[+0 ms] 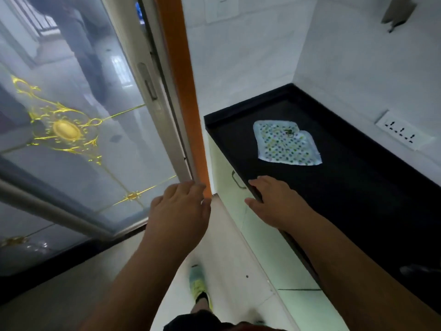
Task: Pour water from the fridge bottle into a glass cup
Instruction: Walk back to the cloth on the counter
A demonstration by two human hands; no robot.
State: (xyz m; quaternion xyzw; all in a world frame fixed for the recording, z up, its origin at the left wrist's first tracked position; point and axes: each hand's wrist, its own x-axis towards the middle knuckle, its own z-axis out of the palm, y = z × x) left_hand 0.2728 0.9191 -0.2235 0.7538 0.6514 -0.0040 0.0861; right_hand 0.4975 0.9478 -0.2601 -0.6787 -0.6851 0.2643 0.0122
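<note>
We're at the very start: no bottle or glass cup in view yet, so fetching the bottle looks like our next job. Our left hand [180, 206] reaches to the fridge door [78, 120], fingers loosely curled at its edge, gripping nothing. Our right hand [272, 199] lies flat on the black counter's [358, 187] edge, fingers straight, a dotted cloth [286, 142] beyond them.

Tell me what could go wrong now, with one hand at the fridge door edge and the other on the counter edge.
1. The left hand has its fingertips at the fridge door edge beside the orange frame; they might get pinched there.
2. The right hand only rests on the counter edge, so it may slip.
3. No bottle or glass is visible yet.
</note>
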